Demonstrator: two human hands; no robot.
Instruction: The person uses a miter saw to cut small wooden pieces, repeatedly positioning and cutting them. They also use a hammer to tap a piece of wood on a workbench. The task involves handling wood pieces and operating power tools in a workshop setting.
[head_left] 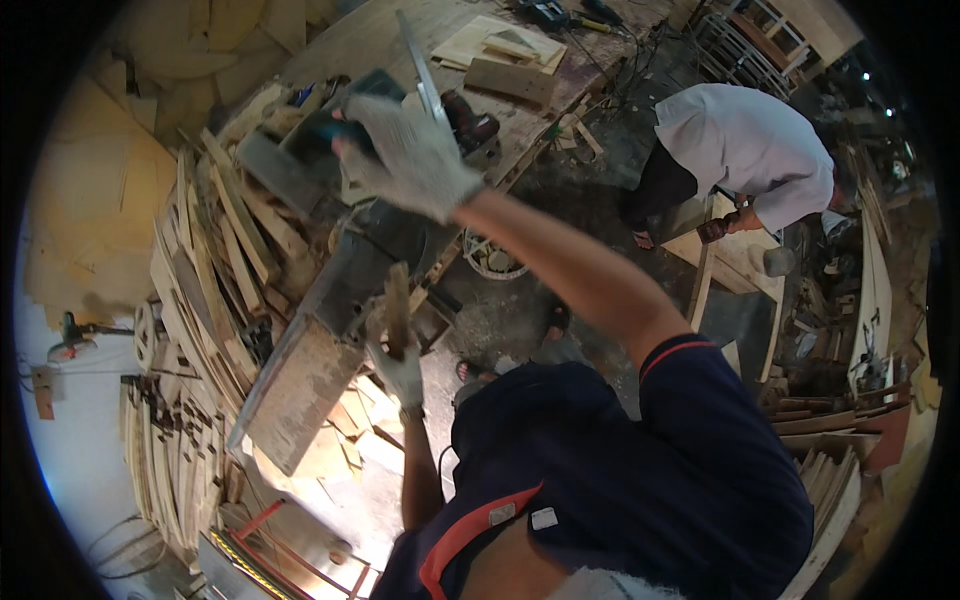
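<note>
Our right arm [575, 265] is stretched forward, its right hand [405, 155] spread; our left hand [401, 374], also gloved, is curled nearer us.

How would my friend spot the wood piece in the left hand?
Find the long grey machine slanting across the picture's left half. At its right edge, the left hand in a pale glove holds the wood piece. Unlike the long boards piled left of the machine, this one is short and held.

The left grip [396, 362] holds a wooden piece [397, 300] beside the grey machine [375, 245].
</note>
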